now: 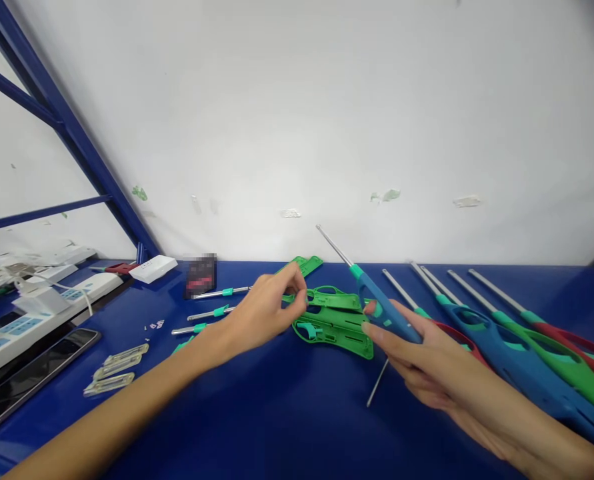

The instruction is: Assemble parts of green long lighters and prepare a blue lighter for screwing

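My right hand (417, 353) grips a blue lighter (389, 310) whose metal tube points up and left. My left hand (271, 303) is raised left of it, thumb and forefinger pinched together; what they hold, if anything, is too small to tell. Behind and between the hands, green handle shells (344, 327) lie on the blue table (277, 413), one with a teal part (309, 329) in it. Metal tubes with teal collars (211, 313) lie left of my left hand, partly hidden by it. A thin metal rod (377, 383) rests below the shells.
Several lighters with blue, green and red handles (551, 353) lie at the right. On the left are clear plastic pieces (117, 370), a phone (37, 380), power strips (51, 313), a white box (153, 268) and a dark packet (201, 275). A white wall (327, 133) stands behind.
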Motion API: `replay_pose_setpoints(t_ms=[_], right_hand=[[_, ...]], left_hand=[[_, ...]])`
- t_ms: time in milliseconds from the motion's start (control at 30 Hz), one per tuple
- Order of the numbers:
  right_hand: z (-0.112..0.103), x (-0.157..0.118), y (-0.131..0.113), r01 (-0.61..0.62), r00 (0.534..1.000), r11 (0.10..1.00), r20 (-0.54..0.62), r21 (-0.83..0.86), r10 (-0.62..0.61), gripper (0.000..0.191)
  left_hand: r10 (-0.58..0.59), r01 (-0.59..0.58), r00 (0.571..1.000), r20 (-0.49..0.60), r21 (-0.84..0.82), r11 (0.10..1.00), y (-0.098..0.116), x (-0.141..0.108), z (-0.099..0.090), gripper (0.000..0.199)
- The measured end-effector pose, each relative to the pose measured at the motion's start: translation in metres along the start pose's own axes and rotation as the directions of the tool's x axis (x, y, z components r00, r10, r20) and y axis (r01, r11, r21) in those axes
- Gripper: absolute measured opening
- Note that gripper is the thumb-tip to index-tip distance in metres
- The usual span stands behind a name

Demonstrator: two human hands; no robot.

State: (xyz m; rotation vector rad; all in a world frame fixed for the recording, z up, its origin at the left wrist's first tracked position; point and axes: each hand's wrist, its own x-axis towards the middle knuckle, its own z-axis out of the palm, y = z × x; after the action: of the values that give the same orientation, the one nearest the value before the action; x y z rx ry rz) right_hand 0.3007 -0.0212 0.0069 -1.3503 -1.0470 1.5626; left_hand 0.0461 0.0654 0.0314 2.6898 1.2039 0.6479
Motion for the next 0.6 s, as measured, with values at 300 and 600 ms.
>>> replay_pose_setpoints(t_ms=[300, 600], right_hand=[[0.005, -0.002, 0.009, 0.014, 1.0, 0.999, 0.015, -0.03, -0.013, 0.068], [0.006, 0.002, 0.009, 0.021, 0.997, 0.999, -0.079, -0.039, -0.024, 0.077]], left_hand=[[-0.018, -0.032, 0.971, 0.238, 0.204, 0.978, 0.007, -0.025, 0.02, 0.018], [-0.079, 0.014, 0.958, 0.277, 0.23, 0.973, 0.007, -0.022, 0.018, 0.016]])
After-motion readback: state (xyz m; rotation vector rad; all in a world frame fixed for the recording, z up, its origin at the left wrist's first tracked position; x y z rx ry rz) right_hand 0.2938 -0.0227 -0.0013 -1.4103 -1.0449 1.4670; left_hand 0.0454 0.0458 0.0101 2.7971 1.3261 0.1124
